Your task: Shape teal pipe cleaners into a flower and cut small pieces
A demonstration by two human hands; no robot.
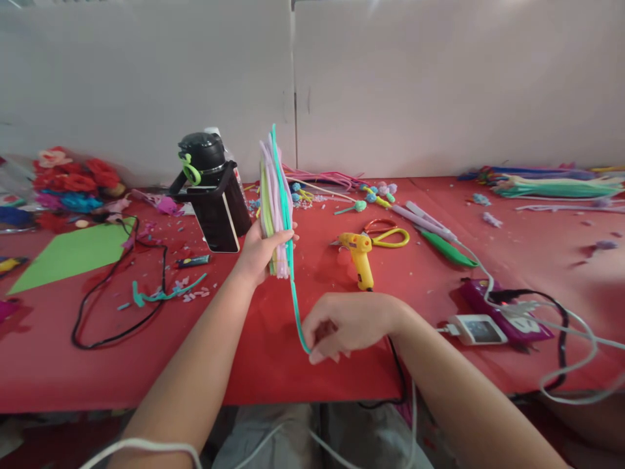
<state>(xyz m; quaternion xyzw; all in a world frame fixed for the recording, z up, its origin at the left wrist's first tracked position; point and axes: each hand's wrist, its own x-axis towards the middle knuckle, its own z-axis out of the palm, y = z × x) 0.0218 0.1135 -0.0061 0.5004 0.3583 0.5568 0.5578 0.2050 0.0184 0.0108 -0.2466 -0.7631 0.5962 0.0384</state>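
Observation:
My left hand (263, 251) is closed around an upright bundle of pipe cleaners (274, 189), mostly pale lilac with some yellow-green at the left side. A teal pipe cleaner (295, 296) runs along the bundle's right side, its top above the others and its lower part hanging below my left hand. My right hand (349, 322) pinches the lower end of that teal strand, which bends toward the fingertips. Behind my right hand lies a yellow glue gun (359, 254), beside scissors (390, 237) with a yellow and red handle.
A black flask (201, 153) and a dark phone-like slab (215, 221) stand left. Black cord (81, 319) loops near a green sheet (73, 254). At right are a lilac hair straightener (424, 220), a white device (478, 329), cables and pipe-cleaner bundles (556, 187).

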